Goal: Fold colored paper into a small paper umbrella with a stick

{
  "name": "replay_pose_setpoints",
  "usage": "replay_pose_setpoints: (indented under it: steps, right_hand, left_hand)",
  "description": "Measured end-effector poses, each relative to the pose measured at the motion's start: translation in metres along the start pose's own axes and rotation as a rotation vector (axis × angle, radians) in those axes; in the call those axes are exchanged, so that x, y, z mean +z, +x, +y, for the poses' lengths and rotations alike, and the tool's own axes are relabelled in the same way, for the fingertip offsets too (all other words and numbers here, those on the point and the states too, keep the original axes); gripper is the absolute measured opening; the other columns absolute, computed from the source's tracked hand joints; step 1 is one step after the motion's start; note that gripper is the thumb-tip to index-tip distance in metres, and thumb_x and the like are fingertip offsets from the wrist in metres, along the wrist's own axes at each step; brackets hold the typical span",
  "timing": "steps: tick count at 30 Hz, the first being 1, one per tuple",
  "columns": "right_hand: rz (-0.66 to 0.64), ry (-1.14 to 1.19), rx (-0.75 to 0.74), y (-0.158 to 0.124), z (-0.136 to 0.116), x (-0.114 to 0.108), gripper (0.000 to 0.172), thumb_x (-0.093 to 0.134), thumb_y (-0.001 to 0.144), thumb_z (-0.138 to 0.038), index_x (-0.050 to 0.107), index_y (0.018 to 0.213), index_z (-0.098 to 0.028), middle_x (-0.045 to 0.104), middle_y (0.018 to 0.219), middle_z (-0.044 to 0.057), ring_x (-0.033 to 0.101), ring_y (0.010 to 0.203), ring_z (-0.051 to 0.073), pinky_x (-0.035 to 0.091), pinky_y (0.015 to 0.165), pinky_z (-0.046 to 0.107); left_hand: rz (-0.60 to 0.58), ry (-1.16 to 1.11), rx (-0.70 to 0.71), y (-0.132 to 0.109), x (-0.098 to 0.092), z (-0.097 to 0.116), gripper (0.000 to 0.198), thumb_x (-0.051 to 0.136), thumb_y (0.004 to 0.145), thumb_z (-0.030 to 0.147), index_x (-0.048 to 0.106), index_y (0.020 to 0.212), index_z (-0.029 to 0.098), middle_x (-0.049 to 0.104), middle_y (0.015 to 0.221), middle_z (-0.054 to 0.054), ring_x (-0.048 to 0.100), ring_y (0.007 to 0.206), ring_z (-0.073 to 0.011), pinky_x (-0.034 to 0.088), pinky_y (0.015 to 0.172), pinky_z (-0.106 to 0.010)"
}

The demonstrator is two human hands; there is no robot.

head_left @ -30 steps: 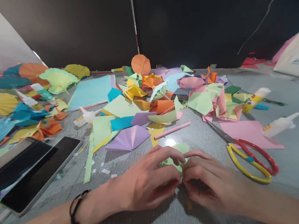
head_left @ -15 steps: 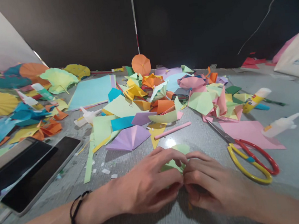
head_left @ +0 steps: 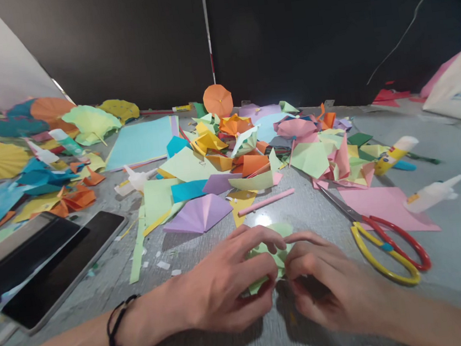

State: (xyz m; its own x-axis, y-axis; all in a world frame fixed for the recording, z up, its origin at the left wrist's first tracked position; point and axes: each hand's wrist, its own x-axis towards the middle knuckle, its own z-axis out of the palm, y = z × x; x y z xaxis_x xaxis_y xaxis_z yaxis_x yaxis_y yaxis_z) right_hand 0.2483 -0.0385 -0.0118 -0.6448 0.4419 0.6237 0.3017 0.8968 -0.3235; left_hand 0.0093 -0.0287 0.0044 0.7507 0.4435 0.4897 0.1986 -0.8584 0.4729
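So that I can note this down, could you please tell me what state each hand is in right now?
Left hand: closed, holding the pale green folded paper.
Right hand: closed, pinching the same paper.

1 left hand [head_left: 230, 284], 1 right hand [head_left: 330, 281], 1 folded green paper [head_left: 270, 251], 1 scissors pair [head_left: 386, 245], 2 tablets [head_left: 64, 269], 2 glue bottles [head_left: 433, 194].

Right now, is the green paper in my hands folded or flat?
Folded: the pale green paper creases between the left hand and right hand.
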Motion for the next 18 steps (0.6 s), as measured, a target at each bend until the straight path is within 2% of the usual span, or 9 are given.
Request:
replay_pose_setpoints:
  steps: [7, 13, 18]
  right_hand:
    - [-0.062, 0.002, -0.003, -0.0027, -0.0003, -0.0018, 0.021, 0.061, 0.094, -0.008, 0.059, 0.113, -0.016, 0.074, 0.094, 0.003, 0.072, 0.094, 0.017, 0.055, 0.106, 0.038]
    - [-0.077, 0.014, -0.022, -0.0021, 0.0009, -0.0017, 0.017, 0.057, 0.096, -0.004, 0.060, 0.106, -0.018, 0.070, 0.089, 0.003, 0.067, 0.089, 0.016, 0.058, 0.101, 0.038]
    - [-0.101, -0.011, -0.049, 0.0001, -0.0001, -0.0028, 0.014, 0.057, 0.095, -0.006, 0.060, 0.102, -0.019, 0.067, 0.082, 0.001, 0.065, 0.079, 0.016, 0.057, 0.101, 0.037]
  left_hand:
    - [-0.003, 0.003, 0.000, -0.0007, 0.0005, 0.0003, 0.012, 0.061, 0.096, 0.012, 0.062, 0.108, 0.016, 0.064, 0.129, -0.016, 0.066, 0.117, -0.0249, 0.055, 0.102, -0.037]
    - [-0.006, 0.008, 0.029, -0.0026, 0.0039, -0.0037, 0.014, 0.061, 0.096, 0.011, 0.062, 0.109, 0.016, 0.063, 0.129, -0.016, 0.065, 0.117, -0.0250, 0.056, 0.101, -0.038]
    - [-0.053, -0.027, 0.026, -0.0011, 0.0032, -0.0015, 0.009, 0.061, 0.095, 0.011, 0.059, 0.101, 0.018, 0.062, 0.128, -0.015, 0.064, 0.118, -0.0247, 0.056, 0.102, -0.038]
